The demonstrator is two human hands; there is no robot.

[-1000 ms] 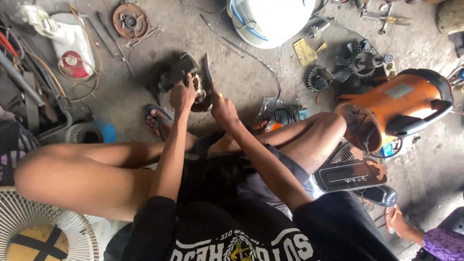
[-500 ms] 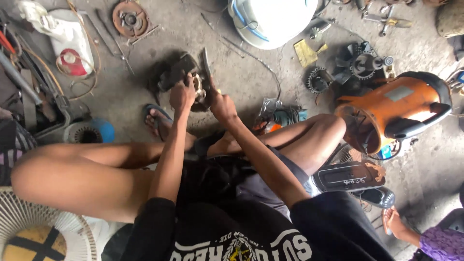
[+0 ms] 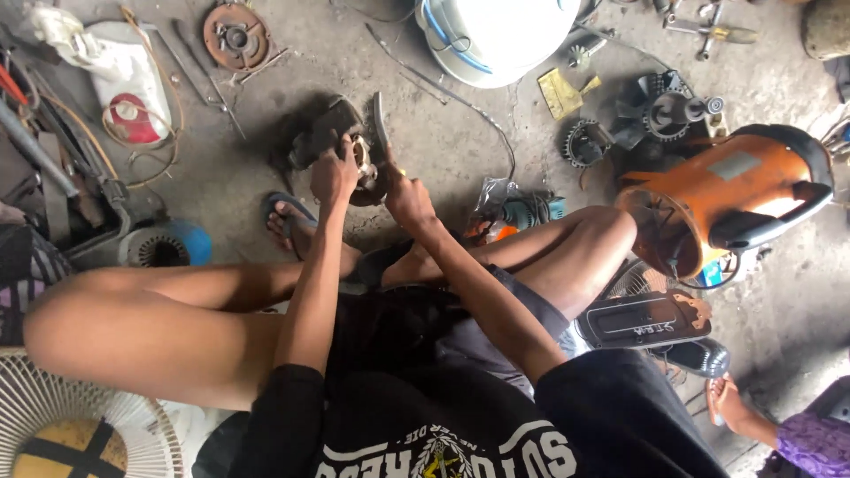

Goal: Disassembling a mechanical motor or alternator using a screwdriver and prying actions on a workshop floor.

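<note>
Fan grille (image 3: 62, 416), white wire with a yellow hub, fills the lower-left corner beside the person's bent leg. Above it on the grey concrete floor (image 3: 425, 150) stands a blue-rimmed round motor housing (image 3: 166, 245), and further up lies a white plastic casing with a red disc (image 3: 128, 88). A rusty round metal plate (image 3: 235, 37) rests near the top edge.

Toward the middle, the left hand (image 3: 334, 175) grips a dark, greasy metal motor part (image 3: 332, 137) that sits on the floor just beyond a foot in a blue sandal (image 3: 288, 217); its fingers are curled tight around the part's near side. Just beside it, the right hand (image 3: 409, 196) is closed around the handle of a flat grey metal tool (image 3: 380, 128), whose blade stands upright against the part. The two hands nearly touch.

Right of them, a white rounded plastic dome (image 3: 500, 35) lies at the top, with a thin dark cable trailing down from it. A teal power drill (image 3: 522, 212) lies by the right knee. Black gear-like fan pieces (image 3: 660, 111) sit above an orange cylindrical motor body with a black handle (image 3: 726, 199). At the lower-right corner, another person's foot (image 3: 730, 403) shows beside a purple sleeve.
</note>
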